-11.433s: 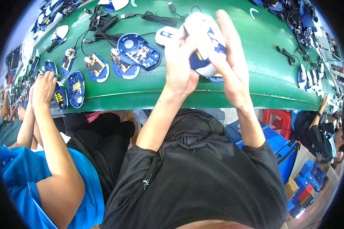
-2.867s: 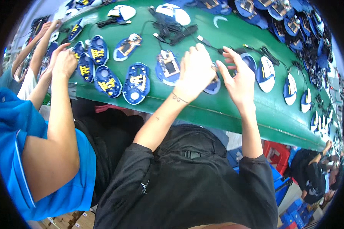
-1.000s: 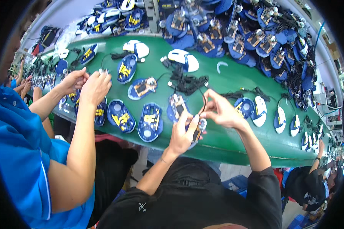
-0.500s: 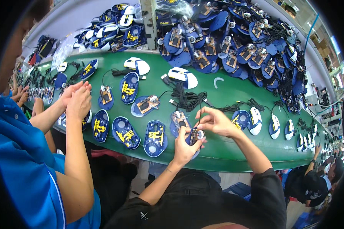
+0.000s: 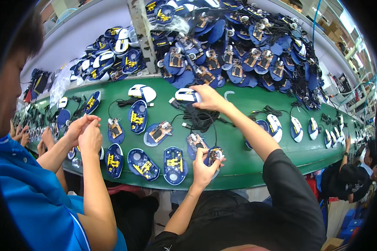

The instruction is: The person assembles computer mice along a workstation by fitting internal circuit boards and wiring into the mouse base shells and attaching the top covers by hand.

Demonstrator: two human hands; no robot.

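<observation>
My left hand grips a mouse base with a circuit board and a pale wheel, near the front edge of the green bench. A black cable runs up from this base. Farther off, my right hand has its fingers and thumb around the right end of a white and blue mouse shell, which lies on the bench. Beside the left hand lies another blue base with a board. Just below the right hand is a coiled black cable.
Upturned blue shells with yellow parts lie at front left. A large heap of bases with boards rises at the back, beside a metal post. Finished-looking mice stand to the right. A co-worker in blue works at left.
My right hand has left the mouse base and cable and moved up and away to the white and blue shell. The left hand keeps hold of the base. The view has shifted.
</observation>
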